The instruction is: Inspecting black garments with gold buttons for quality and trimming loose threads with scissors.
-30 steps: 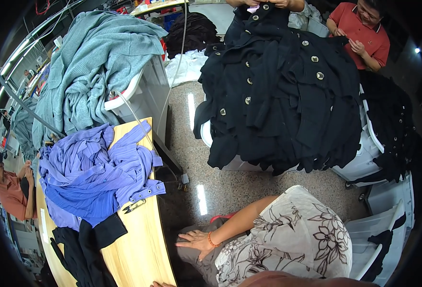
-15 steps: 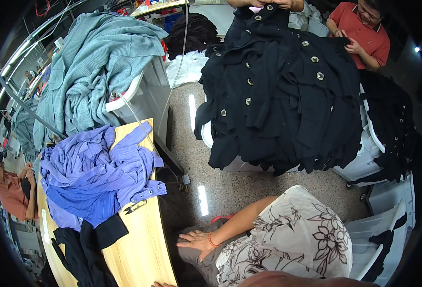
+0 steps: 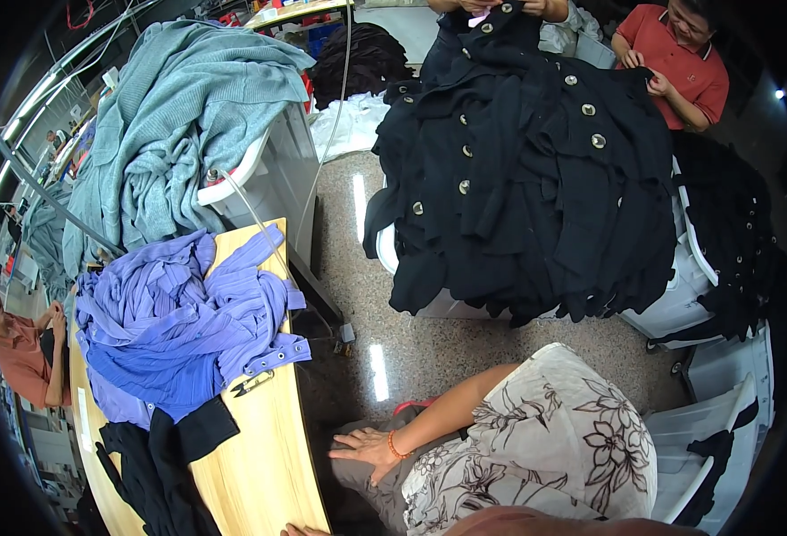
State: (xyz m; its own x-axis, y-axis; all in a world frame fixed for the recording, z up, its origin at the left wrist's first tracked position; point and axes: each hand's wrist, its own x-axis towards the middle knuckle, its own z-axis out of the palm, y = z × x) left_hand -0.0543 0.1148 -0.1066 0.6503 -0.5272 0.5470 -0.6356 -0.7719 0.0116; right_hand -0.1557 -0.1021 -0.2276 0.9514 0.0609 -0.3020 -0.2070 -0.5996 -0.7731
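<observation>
In the head view, the person's right hand (image 3: 366,453) lies palm down just to the right of the long pale wooden table (image 3: 255,469), fingers spread apart on the leg of grey cloth trousers (image 3: 353,482). An orange beaded bracelet (image 3: 399,445) circles its wrist, and the arm leaves a white sleeve with dark flower outlines (image 3: 581,429), farther right of the table. The left hand (image 3: 302,531) shows only as fingers at the table's near right edge, cut by the frame; whether it is spread or closed, I cannot tell.

On the table lie a heap of purple ribbed knit garments (image 3: 179,313) with metal eyelets, a black knit garment (image 3: 161,464) nearer the person, and small dark thread snips (image 3: 252,384) just beside the eyelets. Past the table's far end, grey-green knitwear (image 3: 179,116) overflows a whitish plastic bin (image 3: 277,165). Well right of the table rises a pile of black garments with round metallic buttons (image 3: 536,188); behind it stands a co-worker in a red shirt (image 3: 701,76).
</observation>
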